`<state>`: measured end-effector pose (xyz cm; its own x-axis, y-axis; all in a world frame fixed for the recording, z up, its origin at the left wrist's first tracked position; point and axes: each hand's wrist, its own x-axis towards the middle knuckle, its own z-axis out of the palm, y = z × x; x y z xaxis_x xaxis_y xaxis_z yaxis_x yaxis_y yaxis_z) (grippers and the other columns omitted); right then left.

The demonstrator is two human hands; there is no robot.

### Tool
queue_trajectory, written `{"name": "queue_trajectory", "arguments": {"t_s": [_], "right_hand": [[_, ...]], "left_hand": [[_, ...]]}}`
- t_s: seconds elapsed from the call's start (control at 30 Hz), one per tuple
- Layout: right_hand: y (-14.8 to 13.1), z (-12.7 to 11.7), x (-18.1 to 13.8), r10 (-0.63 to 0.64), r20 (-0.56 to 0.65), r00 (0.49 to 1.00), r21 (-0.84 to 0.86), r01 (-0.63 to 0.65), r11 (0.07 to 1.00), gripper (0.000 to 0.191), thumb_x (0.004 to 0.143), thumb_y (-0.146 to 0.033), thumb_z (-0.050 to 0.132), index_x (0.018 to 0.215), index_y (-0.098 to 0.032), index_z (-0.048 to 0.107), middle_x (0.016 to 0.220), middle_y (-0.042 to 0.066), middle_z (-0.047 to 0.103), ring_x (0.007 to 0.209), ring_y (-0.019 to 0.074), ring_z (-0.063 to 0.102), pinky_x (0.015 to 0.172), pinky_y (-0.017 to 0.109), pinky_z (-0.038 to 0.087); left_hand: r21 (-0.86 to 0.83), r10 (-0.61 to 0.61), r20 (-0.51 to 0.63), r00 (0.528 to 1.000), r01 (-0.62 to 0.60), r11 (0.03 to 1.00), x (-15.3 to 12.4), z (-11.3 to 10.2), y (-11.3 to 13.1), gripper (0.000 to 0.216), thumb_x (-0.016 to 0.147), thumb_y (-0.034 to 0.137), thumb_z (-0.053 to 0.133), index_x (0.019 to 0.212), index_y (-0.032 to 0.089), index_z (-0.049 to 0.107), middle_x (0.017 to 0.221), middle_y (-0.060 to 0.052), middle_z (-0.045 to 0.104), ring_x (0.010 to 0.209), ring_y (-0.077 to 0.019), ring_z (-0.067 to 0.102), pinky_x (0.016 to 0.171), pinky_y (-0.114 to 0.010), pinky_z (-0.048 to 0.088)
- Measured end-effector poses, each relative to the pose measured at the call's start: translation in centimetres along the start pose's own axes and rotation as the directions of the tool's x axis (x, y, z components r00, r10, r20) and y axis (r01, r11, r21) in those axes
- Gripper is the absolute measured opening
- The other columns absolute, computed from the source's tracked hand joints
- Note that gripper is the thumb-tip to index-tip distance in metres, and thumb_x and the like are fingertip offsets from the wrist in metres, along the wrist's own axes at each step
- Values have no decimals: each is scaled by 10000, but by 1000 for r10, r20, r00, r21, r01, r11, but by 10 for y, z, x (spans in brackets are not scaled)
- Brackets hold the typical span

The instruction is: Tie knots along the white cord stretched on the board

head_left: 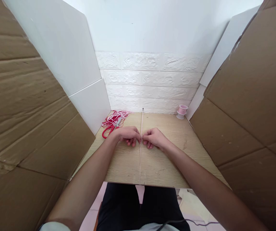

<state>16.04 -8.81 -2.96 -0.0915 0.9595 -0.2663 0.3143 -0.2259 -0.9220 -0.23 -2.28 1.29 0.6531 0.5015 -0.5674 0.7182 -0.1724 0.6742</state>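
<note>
A thin pale cord [140, 166] runs straight over the wooden table from a small dark fixing [143, 109] at the back to the front edge. Its far stretch looks pinkish and knotted or braided. My left hand [129, 134] is closed in a pinch right at the cord, about halfway along. From the other side my right hand [155, 137] pinches too, fingertips almost meeting the left ones. Fine thread [139, 145] shows between and just below the fingertips; its exact path is too small to make out.
Red-handled scissors [107, 131] lie by a tangle of red, pink and white threads [113, 117] at the back left. Two stacked spools [182, 110], one with pink thread, stand at the back right. Cardboard panels [37, 106] flank both sides, with a white brick-patterned wall [152, 77] behind.
</note>
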Motion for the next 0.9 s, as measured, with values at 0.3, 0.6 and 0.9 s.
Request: {"name": "queue_trajectory", "arguments": {"t_s": [0.3,0.6,0.9], "right_hand": [[-3,0,-6,46,50,998,135,-53,989,114,784,-140,542,739,-80,629,676,85,658,478,128,594,408,189,464],[-1,4,-4,50,16,999,208,-53,977,80,783,-116,553,727,-79,596,657,87,644,519,147,615,449,223,512],[3,7,-2,29,-1,1000,238,-27,971,100,763,-88,523,719,-71,611,677,100,652,557,163,639,513,255,553]], "left_hand": [[37,8,-10,1000,-8,999,-3,-3,-1,327,711,440,603,800,129,650,598,-42,627,419,-83,476,384,-183,308],[13,0,-31,1000,0,1000,-3,-2,-2,307,683,417,603,736,115,615,581,-54,615,419,-92,471,392,-200,308],[30,-21,-60,998,23,999,-2,-2,-1,301,688,403,564,754,116,625,584,-46,614,426,-89,467,390,-200,300]]}}
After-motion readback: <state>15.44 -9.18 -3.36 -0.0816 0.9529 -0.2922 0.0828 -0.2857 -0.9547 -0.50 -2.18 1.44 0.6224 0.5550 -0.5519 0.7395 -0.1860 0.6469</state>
